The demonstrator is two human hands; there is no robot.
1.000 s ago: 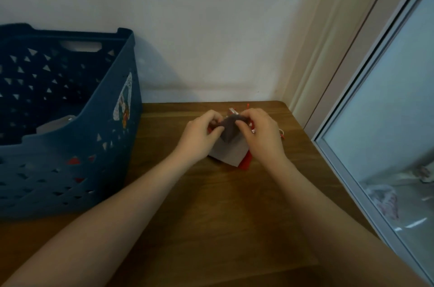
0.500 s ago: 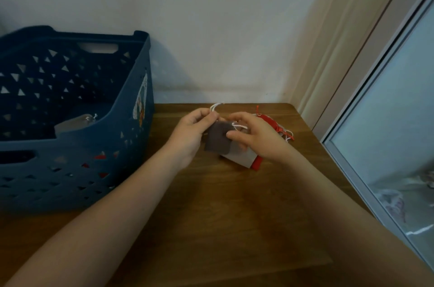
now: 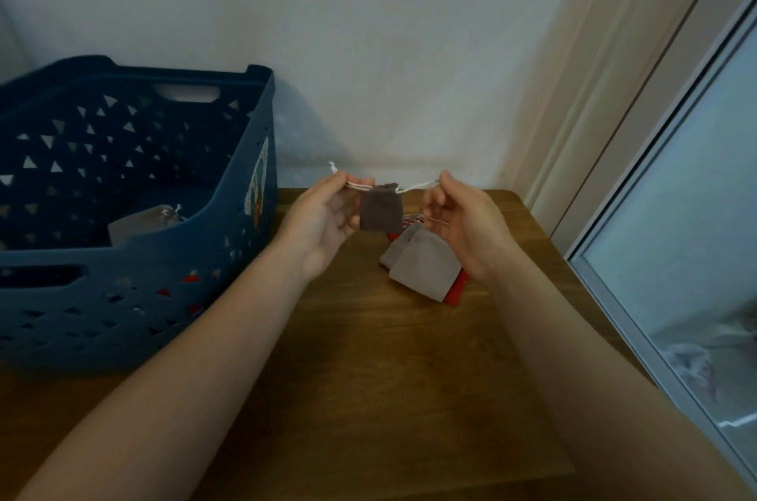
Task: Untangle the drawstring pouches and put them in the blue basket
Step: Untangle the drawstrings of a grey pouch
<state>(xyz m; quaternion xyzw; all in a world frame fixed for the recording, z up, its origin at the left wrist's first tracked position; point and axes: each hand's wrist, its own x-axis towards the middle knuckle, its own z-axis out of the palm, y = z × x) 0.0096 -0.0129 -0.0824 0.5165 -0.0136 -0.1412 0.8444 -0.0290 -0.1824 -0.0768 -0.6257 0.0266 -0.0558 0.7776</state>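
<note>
A small dark brown drawstring pouch (image 3: 381,210) hangs in the air between my hands by its white cords. My left hand (image 3: 325,220) pinches the left cord and my right hand (image 3: 463,226) pinches the right cord, both pulled taut sideways. Below, on the wooden table (image 3: 368,377), a light grey pouch (image 3: 424,265) lies on top of a red pouch (image 3: 454,291), with red and white cords behind my right hand. The blue basket (image 3: 135,255) stands at the left and holds a grey pouch (image 3: 141,223).
The white wall runs along the table's far edge. A window frame and glass (image 3: 676,234) border the table on the right. The basket fills the table's left side.
The brown pouch has come up off the pile. My hands have spread apart, stretching its white cords out to either side.
</note>
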